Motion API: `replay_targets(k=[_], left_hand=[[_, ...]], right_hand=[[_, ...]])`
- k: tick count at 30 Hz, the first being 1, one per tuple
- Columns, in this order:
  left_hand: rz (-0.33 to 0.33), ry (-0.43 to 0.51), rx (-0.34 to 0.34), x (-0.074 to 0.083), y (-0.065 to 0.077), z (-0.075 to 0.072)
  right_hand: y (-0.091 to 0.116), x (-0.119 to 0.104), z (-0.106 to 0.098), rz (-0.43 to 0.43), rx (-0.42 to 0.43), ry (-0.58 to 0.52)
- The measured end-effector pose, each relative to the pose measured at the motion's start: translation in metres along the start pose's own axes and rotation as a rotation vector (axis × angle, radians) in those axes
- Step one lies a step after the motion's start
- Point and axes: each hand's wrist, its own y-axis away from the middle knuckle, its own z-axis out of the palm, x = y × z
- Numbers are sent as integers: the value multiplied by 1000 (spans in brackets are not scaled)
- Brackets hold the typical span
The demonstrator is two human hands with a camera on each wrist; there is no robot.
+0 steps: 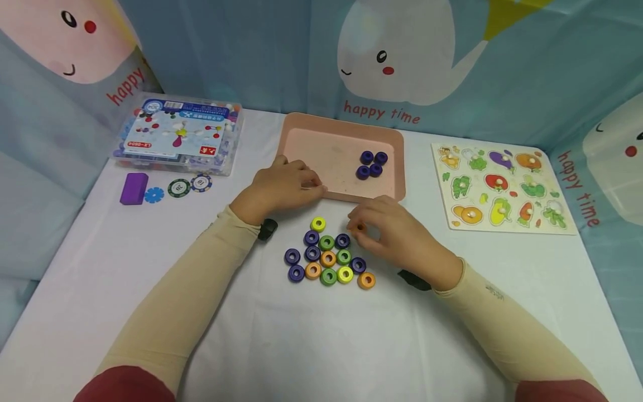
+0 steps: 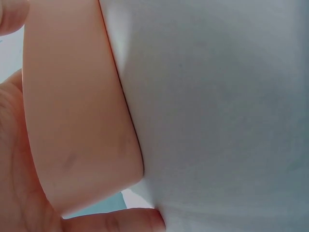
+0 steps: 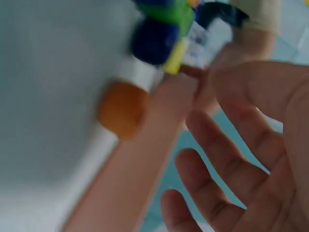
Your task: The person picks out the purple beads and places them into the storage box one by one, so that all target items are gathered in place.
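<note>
My left hand (image 1: 282, 187) holds the near left corner of a peach-coloured tray (image 1: 321, 149), thumb and index finger together at the near rim. In the left wrist view the tray's outer wall (image 2: 77, 116) lies against the palm. My right hand (image 1: 394, 231) hovers just in front of the tray with fingers curved and parted. An orange ring bead (image 1: 360, 227) shows between its thumb and fingers, and in the right wrist view this bead (image 3: 123, 108) stands apart from the fingers. Purple, green, yellow and orange ring beads (image 1: 328, 258) lie grouped on the white table, left of that hand.
Several purple ring beads (image 1: 372, 165) sit in the tray's right half. Left stand a clear box of molecule-model parts (image 1: 176, 134), a purple block (image 1: 134, 188) and several round chips (image 1: 179, 188). A vegetable peg puzzle (image 1: 502, 187) lies at right; a printed curtain (image 1: 281, 50) hangs behind.
</note>
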Motion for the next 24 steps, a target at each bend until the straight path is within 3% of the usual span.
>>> replay_targets(k=[6, 24], left_hand=[[-1, 0, -4, 2, 1, -3], [-1, 10, 1, 0, 1, -2]], right_hand=[[2, -3, 19, -43, -102, 17], [-3, -6, 17, -86, -86, 59]])
